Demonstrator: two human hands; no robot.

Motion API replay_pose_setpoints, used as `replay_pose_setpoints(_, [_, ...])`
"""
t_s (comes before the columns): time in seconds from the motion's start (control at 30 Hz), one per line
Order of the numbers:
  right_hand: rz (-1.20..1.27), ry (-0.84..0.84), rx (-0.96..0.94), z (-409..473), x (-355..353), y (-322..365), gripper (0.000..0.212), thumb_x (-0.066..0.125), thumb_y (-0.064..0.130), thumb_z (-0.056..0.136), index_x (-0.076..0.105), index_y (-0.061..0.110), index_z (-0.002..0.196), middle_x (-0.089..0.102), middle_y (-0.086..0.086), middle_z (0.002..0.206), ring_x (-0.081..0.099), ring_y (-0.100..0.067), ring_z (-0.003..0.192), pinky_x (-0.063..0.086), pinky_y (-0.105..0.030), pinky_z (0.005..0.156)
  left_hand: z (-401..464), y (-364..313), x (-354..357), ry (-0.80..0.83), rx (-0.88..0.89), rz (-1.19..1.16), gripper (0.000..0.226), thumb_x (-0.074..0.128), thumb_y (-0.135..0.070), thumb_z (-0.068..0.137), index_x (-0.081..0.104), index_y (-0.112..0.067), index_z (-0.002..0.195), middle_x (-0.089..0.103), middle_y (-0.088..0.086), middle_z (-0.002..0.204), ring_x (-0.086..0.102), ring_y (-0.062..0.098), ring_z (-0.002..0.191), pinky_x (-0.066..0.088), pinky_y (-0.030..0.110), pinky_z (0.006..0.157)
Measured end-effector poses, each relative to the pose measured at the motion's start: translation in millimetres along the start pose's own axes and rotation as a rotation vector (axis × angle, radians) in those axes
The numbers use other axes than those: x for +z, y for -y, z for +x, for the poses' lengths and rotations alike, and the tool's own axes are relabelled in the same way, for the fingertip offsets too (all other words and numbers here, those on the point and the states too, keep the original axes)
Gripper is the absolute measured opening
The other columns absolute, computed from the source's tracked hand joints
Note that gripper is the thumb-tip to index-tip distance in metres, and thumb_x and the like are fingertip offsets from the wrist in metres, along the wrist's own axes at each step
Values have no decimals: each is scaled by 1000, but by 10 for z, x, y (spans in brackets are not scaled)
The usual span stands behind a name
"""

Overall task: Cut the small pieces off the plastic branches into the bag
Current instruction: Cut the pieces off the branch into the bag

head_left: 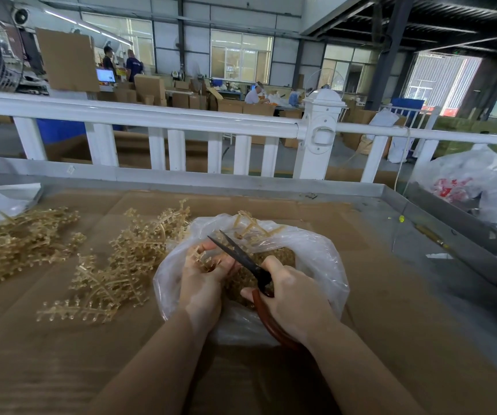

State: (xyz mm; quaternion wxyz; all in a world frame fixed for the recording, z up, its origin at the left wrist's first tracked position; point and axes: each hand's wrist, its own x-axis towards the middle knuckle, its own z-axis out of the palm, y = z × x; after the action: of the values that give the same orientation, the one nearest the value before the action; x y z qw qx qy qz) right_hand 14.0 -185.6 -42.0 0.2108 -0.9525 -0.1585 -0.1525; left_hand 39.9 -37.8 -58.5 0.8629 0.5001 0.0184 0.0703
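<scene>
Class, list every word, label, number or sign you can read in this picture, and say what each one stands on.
None can be read.
Red print on the plastic bag at the right: crumpled and blurred.
Yellow sign beside the monitor: too small.
Sticker on the table's metal rim: too small.

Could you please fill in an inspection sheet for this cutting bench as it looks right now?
Surface: brown cardboard sheet over a metal tray table.
Job's things: clear bag holding cut pieces; scissors, blades open; branch piles left of it.
Clutter: plastic bags far right.
Hands: left hand holds a branch over the bag; right hand grips the scissors.
Cables: thin cord hanging at right.
Surroundings: white railing, cartons, workers beyond.
</scene>
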Motion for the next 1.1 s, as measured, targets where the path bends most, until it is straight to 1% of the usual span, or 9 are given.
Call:
replay_pose_setpoints(0.13, [97, 24, 34, -14, -4, 4, 36, 57, 58, 84, 48, 31, 106, 58, 14, 87, 53, -1, 75, 35, -7, 57, 0, -18, 2, 21, -19, -53, 34, 57, 11, 84, 54, -2, 115, 71, 17, 97, 69, 29, 95, 54, 41, 88])
replay_pose_setpoints(0.27, [145, 31, 39, -8, -12, 16, 36, 59, 58, 84, 50, 31, 107, 55, 17, 86, 51, 1, 75, 33, -3, 56, 15, -22, -12, 45, -48, -110, 26, 54, 12, 86, 55, -8, 102, 73, 8, 78, 72, 17, 73, 57, 25, 62])
replay_pose_setpoints(0.33, [143, 40, 46, 1, -16, 21, 35, 58, 58, 84, 48, 32, 106, 54, 17, 85, 50, 1, 74, 32, -3, 55, 21, -19, -15, 48, -60, -126, 26, 53, 13, 86, 54, -7, 101, 72, 9, 77, 71, 17, 71, 57, 23, 60])
replay_pose_setpoints(0.4, [129, 49, 52, 4, -14, 25, 34, 57, 59, 85, 47, 33, 106, 54, 17, 85, 49, 2, 74, 32, -3, 54, 26, -16, -20, 29, -69, -126, 26, 53, 14, 85, 54, -7, 101, 71, 12, 81, 71, 18, 72, 58, 25, 63])
replay_pose_setpoints(0.53, [65, 43, 44, 9, 15, 29, 37, 53, 57, 88, 47, 29, 112, 64, 10, 98, 59, -5, 84, 38, -11, 67, 27, -15, -10, 25, -87, -119, 36, 55, 12, 85, 51, -1, 118, 65, 22, 102, 66, 31, 92, 55, 41, 87])
replay_pose_setpoints(0.7, [-33, 7, 4, 21, 38, 15, 38, 49, 56, 90, 46, 27, 115, 64, 8, 100, 60, -6, 85, 36, -12, 66, 27, -21, -23, 39, -96, -133, 33, 54, 11, 86, 52, 0, 117, 73, 14, 87, 72, 24, 81, 58, 28, 63])
replay_pose_setpoints(0.87, [6, 0, -4, -7, 44, -23, 38, 52, 58, 88, 47, 30, 112, 63, 10, 97, 58, -5, 83, 42, -13, 70, 24, -12, -14, 15, -80, -90, 40, 55, 11, 85, 50, 5, 125, 68, 24, 107, 70, 29, 94, 58, 36, 80])
replay_pose_setpoints(0.97, [13, -16, -8, -39, 60, -54, 36, 51, 62, 85, 46, 33, 106, 58, 14, 92, 54, -2, 80, 37, -10, 66, 17, 5, -17, 12, -46, -29, 41, 57, 10, 85, 52, 3, 125, 67, 23, 111, 66, 32, 104, 51, 44, 93])
replay_pose_setpoints(1.1, [-10, -38, -10, -52, 84, -70, 39, 51, 63, 85, 45, 34, 110, 54, 15, 92, 52, -3, 83, 37, -12, 68, -3, 5, -16, 15, -7, 41, 37, 61, 7, 84, 57, -6, 118, 74, 11, 99, 70, 22, 96, 55, 37, 85])
